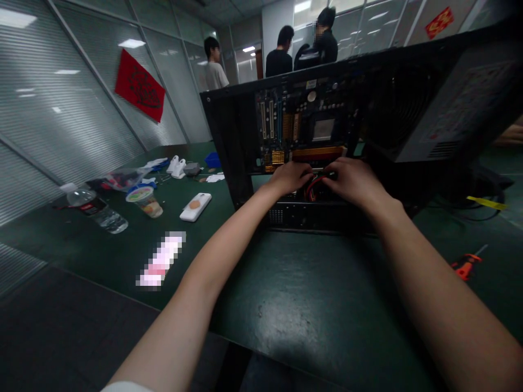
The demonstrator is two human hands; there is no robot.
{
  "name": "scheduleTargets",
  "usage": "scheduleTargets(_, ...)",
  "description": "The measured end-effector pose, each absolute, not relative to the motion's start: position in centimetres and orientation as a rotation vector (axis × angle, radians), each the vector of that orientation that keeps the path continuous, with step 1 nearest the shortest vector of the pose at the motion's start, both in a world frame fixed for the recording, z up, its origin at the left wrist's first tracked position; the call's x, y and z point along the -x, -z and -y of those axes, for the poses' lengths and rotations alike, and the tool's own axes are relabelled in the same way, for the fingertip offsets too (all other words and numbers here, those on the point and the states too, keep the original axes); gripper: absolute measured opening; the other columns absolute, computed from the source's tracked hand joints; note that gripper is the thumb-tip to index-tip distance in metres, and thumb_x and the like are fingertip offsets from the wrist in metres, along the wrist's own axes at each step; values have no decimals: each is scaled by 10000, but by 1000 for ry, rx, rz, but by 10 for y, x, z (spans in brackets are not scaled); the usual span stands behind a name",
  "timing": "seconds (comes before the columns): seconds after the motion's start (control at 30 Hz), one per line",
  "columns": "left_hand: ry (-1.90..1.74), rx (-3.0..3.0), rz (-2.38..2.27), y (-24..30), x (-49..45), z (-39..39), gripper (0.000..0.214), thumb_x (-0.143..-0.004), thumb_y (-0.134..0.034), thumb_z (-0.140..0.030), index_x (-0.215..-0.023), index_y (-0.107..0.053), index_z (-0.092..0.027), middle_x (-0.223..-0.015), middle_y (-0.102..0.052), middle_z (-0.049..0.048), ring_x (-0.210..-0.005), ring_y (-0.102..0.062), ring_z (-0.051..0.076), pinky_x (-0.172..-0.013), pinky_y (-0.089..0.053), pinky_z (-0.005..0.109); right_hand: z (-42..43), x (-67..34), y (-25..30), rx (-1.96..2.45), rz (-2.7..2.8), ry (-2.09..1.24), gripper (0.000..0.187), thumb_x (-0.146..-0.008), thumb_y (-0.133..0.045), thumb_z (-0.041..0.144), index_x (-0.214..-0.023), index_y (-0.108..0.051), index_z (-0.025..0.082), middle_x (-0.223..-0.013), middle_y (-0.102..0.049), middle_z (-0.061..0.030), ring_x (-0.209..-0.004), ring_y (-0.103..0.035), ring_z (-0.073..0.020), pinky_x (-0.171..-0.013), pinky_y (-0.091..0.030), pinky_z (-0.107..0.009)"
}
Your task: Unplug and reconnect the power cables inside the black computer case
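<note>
An open black computer case (232, 136) stands on a dark green table (310, 305), its motherboard (304, 128) facing me. Both my hands reach into the case's lower part. My left hand (291, 177) is curled just below the motherboard's edge. My right hand (352, 181) is curled beside it, the fingers at a red cable (314, 188) that loops between the two hands. The fingertips are hidden in the dark case, so I cannot make out exactly what each grips. A grey power supply (461, 109) sits in the case's right side.
On the table at left lie a water bottle (98, 211), a cup (144, 200), a white phone (196, 207), plastic bags and small white parts. An orange screwdriver (466, 267) lies at right, with black cables behind it. Three people stand in the back by glass walls.
</note>
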State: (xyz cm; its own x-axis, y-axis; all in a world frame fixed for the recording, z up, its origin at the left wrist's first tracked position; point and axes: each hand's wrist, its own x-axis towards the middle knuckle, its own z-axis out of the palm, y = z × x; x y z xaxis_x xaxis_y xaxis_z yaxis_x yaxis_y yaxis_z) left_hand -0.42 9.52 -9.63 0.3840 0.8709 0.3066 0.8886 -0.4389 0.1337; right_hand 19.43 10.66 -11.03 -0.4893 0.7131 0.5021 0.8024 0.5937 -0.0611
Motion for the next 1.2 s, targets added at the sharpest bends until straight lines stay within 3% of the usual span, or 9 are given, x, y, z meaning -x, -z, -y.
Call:
scheduleTargets(0.23,527,2497,1690,94,0,-92,294,-964,-477,-350,-1101,-705,-225,-1077,-734,74,-992,-664,243,-807,-477,334,-126,-191,113,1111,2348,247,187,-836,-610,174,-977,-726,136,-991,-682,-124,-930,-637,-262,-798,-467,-339)
scheduleTargets(0.43,582,2337,1924,91,-1,-91,328,-888,-573,-500,-1050,-693,-241,-981,-742,51,-911,-677,236,-758,-496,311,-130,-180,103,1150,2362,227,160,-841,-586,113,-954,-699,119,-1017,-681,-123,-952,-644,-237,-783,-455,-289)
scheduleTargets(0.6,441,2342,1951,88,0,-93,378,-912,-495,-530,-907,-762,-263,-882,-747,54,-846,-688,244,-696,-491,308,-118,-177,97,1238,2363,245,171,-895,-544,139,-1002,-677,134,-1078,-670,-117,-976,-643,-229,-766,-442,-282)
scheduleTargets(0.83,364,2325,1907,84,-1,-90,400,-928,-465,-501,-952,-791,-270,-929,-763,69,-892,-702,258,-709,-501,314,-104,-176,89,1275,2367,283,161,-913,-535,174,-986,-677,146,-1092,-670,-136,-1058,-622,-265,-771,-441,-303)
scheduleTargets(1.2,322,2306,1915,83,-2,-89,411,-946,-447,-501,-1008,-782,-272,-955,-762,72,-896,-704,254,-738,-511,315,-112,-172,94,1399,2350,101,213,-922,-516,194,-1063,-670,152,-1014,-720,-166,-948,-701,-289,-706,-452,-297)
